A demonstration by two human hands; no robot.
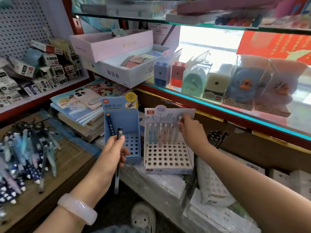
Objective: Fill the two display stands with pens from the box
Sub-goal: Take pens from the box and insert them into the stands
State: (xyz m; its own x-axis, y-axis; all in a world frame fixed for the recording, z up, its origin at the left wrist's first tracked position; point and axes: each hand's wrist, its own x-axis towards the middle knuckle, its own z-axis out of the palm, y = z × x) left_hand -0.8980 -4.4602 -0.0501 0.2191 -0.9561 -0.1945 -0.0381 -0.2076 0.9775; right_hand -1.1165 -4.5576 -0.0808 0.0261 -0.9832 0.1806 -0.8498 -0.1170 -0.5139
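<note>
Left hand (112,153) grips a dark pen (118,158); right hand (191,130) pinches a pale pen (178,126).

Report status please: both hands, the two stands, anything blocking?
Left hand holds dark pen; right hand sets pale pen into white stand. Blue stand: one pen. Nothing blocking.
</note>
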